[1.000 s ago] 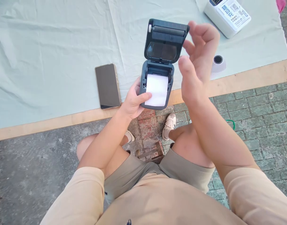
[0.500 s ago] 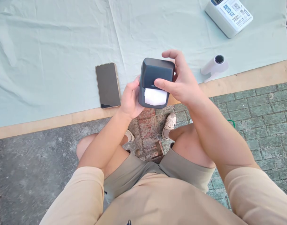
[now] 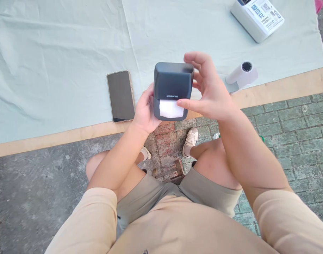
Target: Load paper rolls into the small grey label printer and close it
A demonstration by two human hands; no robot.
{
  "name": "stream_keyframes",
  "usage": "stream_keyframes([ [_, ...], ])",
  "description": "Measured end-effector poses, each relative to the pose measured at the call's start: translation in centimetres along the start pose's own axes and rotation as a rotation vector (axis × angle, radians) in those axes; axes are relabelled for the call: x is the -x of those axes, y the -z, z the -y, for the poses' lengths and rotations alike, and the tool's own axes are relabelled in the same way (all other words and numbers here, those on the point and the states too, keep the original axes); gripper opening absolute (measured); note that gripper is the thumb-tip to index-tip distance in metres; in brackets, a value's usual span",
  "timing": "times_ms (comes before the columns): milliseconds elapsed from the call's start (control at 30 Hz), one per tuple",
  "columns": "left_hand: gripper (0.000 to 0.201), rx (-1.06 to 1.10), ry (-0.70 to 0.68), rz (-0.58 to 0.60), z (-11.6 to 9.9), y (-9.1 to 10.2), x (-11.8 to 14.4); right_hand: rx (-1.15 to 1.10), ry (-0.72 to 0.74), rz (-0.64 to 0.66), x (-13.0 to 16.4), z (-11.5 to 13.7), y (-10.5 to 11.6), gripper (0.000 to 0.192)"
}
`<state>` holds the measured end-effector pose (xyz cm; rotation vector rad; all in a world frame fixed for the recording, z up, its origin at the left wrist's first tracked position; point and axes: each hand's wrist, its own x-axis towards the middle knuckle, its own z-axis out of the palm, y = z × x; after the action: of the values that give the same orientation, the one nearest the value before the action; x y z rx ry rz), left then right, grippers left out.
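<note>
A dark label printer point(image 3: 174, 83) marked NIIMBOT is held up just over the near table edge. A white paper label point(image 3: 172, 108) sticks out of its front slot. My left hand point(image 3: 145, 111) is closed round the printer's left side, its fingers partly hidden beneath. My right hand point(image 3: 210, 88) is at the printer's right side with fingers apart and curved. Its thumb lies over the label's right edge; whether it presses on the paper I cannot tell. A phone point(image 3: 121, 96) with a dark screen lies left of the hands.
A pale cloth point(image 3: 71, 70) covers the table, with its bare wooden edge point(image 3: 79, 135) showing along the front. A white roll point(image 3: 242, 73) with a loose flap stands at the right. Farther back lies a white box-shaped device point(image 3: 259, 21) with a printed label.
The printer has shifted slightly left and its lettering now shows fully. My right thumb has slid down from the lid to the label, and the right fingers have moved away from the printer's side.
</note>
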<state>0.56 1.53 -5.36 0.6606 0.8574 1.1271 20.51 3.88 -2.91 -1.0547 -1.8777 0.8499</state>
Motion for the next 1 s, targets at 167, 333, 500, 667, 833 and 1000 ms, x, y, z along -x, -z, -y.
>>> stream_keyframes([
  [167,0.064,0.051,0.010,0.082,-0.3,-0.1,0.1,0.186,-0.018,-0.500,-0.2,2.6,-0.8,0.055],
  [333,0.066,-0.033,0.006,0.105,0.0,-0.1,0.8,0.353,0.042,-0.130,-0.2,3.3,-0.2,0.016],
  [500,0.074,-0.098,-0.043,0.119,0.9,0.2,0.8,0.538,-0.143,0.122,-0.5,3.0,1.0,0.038],
  [667,0.073,-0.072,-0.028,0.131,0.6,0.3,0.7,0.517,-0.227,0.105,-0.4,5.0,1.1,0.039],
  [833,0.055,-0.022,0.032,0.067,0.2,0.5,0.5,-0.013,-0.195,-0.264,-0.6,4.3,1.4,0.038],
  [1000,0.038,0.027,0.062,0.038,0.0,0.5,0.2,-0.549,-0.528,-0.242,-1.9,-0.7,2.2,0.047],
])
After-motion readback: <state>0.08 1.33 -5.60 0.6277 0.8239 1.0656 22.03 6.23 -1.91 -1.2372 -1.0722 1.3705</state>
